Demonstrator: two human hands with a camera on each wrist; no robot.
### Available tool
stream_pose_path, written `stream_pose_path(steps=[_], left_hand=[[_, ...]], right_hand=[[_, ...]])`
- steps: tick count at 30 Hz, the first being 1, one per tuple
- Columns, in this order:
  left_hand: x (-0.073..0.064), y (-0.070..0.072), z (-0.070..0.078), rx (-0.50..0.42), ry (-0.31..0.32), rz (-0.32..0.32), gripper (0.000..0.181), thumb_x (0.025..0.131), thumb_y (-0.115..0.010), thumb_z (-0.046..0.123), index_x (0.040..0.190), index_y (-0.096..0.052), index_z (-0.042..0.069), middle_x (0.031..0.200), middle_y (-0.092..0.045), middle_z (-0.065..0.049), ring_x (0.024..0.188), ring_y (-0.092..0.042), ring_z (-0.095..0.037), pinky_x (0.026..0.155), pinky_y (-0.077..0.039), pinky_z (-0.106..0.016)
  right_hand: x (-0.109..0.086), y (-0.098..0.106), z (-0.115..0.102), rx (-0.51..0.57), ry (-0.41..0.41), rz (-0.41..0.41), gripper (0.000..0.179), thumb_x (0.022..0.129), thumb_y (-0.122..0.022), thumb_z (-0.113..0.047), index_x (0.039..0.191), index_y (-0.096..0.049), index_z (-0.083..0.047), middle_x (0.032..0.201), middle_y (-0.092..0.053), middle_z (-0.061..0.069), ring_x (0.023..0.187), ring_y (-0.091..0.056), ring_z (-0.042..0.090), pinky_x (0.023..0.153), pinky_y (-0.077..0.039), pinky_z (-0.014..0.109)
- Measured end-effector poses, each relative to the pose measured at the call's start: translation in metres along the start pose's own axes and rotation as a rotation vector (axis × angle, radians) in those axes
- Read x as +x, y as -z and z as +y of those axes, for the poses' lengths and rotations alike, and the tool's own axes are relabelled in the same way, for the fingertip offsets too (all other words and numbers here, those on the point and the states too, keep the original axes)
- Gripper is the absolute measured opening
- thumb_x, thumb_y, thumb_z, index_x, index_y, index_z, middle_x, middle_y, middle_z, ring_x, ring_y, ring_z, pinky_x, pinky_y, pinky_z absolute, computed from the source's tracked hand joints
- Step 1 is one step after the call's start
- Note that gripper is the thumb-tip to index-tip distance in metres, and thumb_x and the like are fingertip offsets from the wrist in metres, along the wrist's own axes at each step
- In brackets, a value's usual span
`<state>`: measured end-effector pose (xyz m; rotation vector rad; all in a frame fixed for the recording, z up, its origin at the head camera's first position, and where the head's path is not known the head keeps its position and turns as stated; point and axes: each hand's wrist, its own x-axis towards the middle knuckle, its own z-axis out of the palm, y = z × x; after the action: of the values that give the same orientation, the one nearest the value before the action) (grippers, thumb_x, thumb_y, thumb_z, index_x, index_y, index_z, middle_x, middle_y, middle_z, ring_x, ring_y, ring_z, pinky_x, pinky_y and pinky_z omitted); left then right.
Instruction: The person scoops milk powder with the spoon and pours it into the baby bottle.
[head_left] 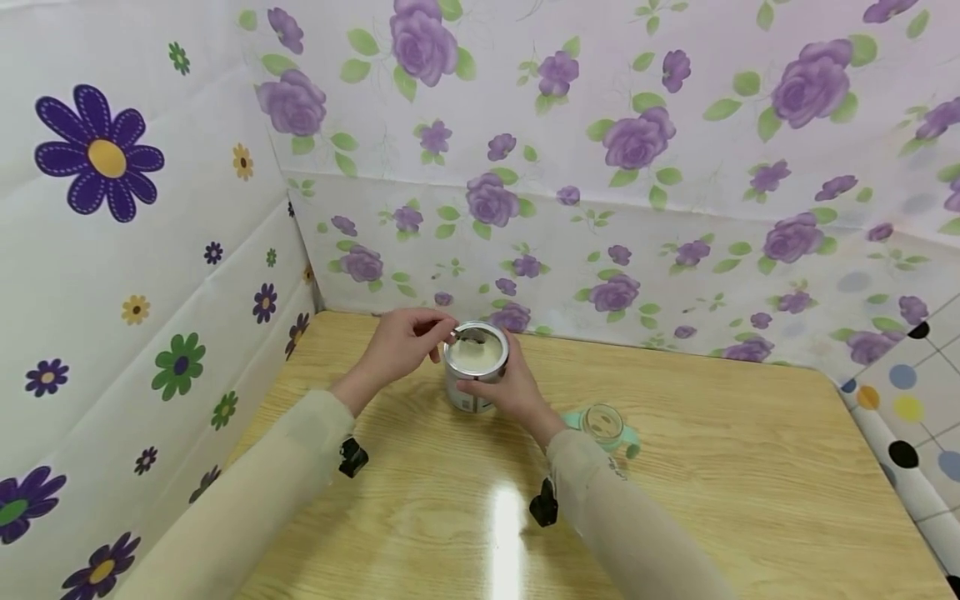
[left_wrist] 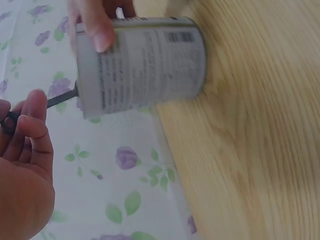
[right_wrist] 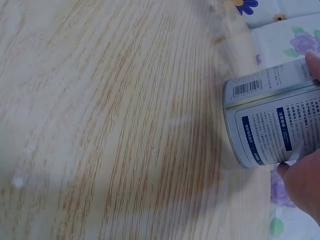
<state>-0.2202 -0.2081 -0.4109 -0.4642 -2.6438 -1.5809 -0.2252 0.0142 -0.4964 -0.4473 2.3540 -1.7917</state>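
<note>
My right hand (head_left: 517, 390) grips the side of a grey-white printed can (head_left: 467, 397) without a lid, thumb and fingers spread round it. Pale cream powder (head_left: 477, 358) shows inside. Over the can's left rim, my left hand (head_left: 401, 343) pinches a dark, thin-handled spoon (head_left: 463, 337), whose end reaches into the can. In the left wrist view the dark handle (left_wrist: 62, 98) passes into the can's mouth, so the spoon's bowl is hidden there. The right wrist view has the can's label (right_wrist: 275, 117) and part of my right hand (right_wrist: 306, 185).
A clear cup with mint-green handles (head_left: 602, 423) stands on the wooden table (head_left: 735, 467), just right of my right wrist and partly behind it. Flower-patterned sheets (head_left: 600, 225) hang at the back and left. A small black device (head_left: 544, 503) sits at each wrist.
</note>
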Motion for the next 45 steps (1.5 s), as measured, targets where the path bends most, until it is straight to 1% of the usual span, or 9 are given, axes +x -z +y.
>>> stream_pose_path(steps=[3,9,15,20,24,28,31,41,45], left_hand=[[0.0,0.003,-0.001,0.119,-0.041,-0.027,0.031,0.111,-0.064,0.032,0.123,-0.08,0.007,0.094,-0.079,-0.008,0.066,-0.07,-0.021,0.06,-0.053,-0.033],[0.002,0.015,0.003,0.24,-0.052,-0.104,0.028,0.111,-0.063,0.029,0.118,-0.081,0.008,0.083,-0.073,0.003,0.063,-0.068,-0.016,0.061,-0.054,-0.037],[0.008,0.023,0.008,0.264,-0.007,-0.159,0.028,0.112,-0.062,0.029,0.111,-0.082,0.009,0.079,-0.073,0.002,0.061,-0.069,-0.019,0.056,-0.048,-0.034],[0.014,0.023,0.009,0.236,0.079,-0.168,0.029,0.112,-0.06,0.029,0.109,-0.082,0.01,0.078,-0.074,0.0,0.061,-0.069,-0.021,0.048,-0.042,-0.031],[0.017,0.023,0.011,0.156,0.169,-0.17,0.032,0.112,-0.059,0.03,0.108,-0.081,0.008,0.081,-0.076,-0.004,0.062,-0.07,-0.023,0.048,-0.044,-0.028],[0.017,0.024,0.012,-0.017,0.283,-0.16,0.036,0.114,-0.056,0.029,0.112,-0.078,0.0,0.084,-0.076,-0.01,0.063,-0.069,-0.021,0.048,-0.042,-0.025],[0.017,0.023,0.011,-0.131,0.342,-0.139,0.04,0.114,-0.055,0.029,0.117,-0.074,-0.006,0.084,-0.074,-0.009,0.063,-0.069,-0.016,0.05,-0.04,-0.022],[0.018,0.018,-0.005,-0.324,0.469,-0.057,0.039,0.114,-0.057,0.029,0.119,-0.072,-0.006,0.079,-0.075,0.001,0.062,-0.067,-0.007,0.051,-0.042,-0.018],[0.016,0.012,-0.014,-0.401,0.491,-0.015,0.039,0.113,-0.058,0.034,0.118,-0.071,-0.003,0.082,-0.075,0.001,0.063,-0.065,-0.007,0.051,-0.042,-0.016]], right_hand=[[0.0,0.0,0.002,-0.01,-0.004,0.003,0.111,0.087,-0.093,-0.018,0.169,-0.018,-0.014,0.163,-0.034,0.013,0.147,-0.044,0.034,0.12,-0.038,0.057],[0.0,0.0,0.005,-0.013,-0.004,0.005,0.111,0.087,-0.093,-0.02,0.169,-0.019,-0.014,0.164,-0.034,0.013,0.148,-0.044,0.035,0.119,-0.038,0.059],[0.001,0.001,0.007,-0.039,-0.012,0.001,0.113,0.088,-0.093,-0.023,0.17,-0.016,-0.013,0.163,-0.035,0.012,0.146,-0.045,0.034,0.118,-0.039,0.058],[0.001,0.001,0.007,-0.037,-0.008,0.002,0.113,0.087,-0.093,-0.022,0.17,-0.017,-0.014,0.162,-0.037,0.011,0.146,-0.046,0.033,0.118,-0.04,0.057],[0.0,0.001,0.006,-0.024,0.003,0.009,0.112,0.087,-0.093,-0.02,0.17,-0.019,-0.015,0.161,-0.039,0.011,0.145,-0.047,0.034,0.117,-0.041,0.057],[0.0,0.001,0.005,0.001,0.03,0.01,0.109,0.087,-0.093,-0.018,0.169,-0.022,-0.017,0.16,-0.042,0.015,0.145,-0.047,0.038,0.117,-0.04,0.06],[0.0,0.001,0.005,0.008,0.032,0.011,0.107,0.087,-0.093,-0.017,0.168,-0.024,-0.018,0.159,-0.043,0.016,0.144,-0.047,0.039,0.117,-0.04,0.061],[0.001,0.001,0.006,-0.01,0.022,0.012,0.106,0.087,-0.093,-0.018,0.167,-0.024,-0.017,0.159,-0.043,0.013,0.145,-0.048,0.035,0.118,-0.041,0.057],[0.0,0.001,0.004,-0.016,0.019,0.009,0.106,0.088,-0.092,-0.018,0.168,-0.023,-0.016,0.159,-0.043,0.013,0.144,-0.048,0.034,0.118,-0.041,0.056]])
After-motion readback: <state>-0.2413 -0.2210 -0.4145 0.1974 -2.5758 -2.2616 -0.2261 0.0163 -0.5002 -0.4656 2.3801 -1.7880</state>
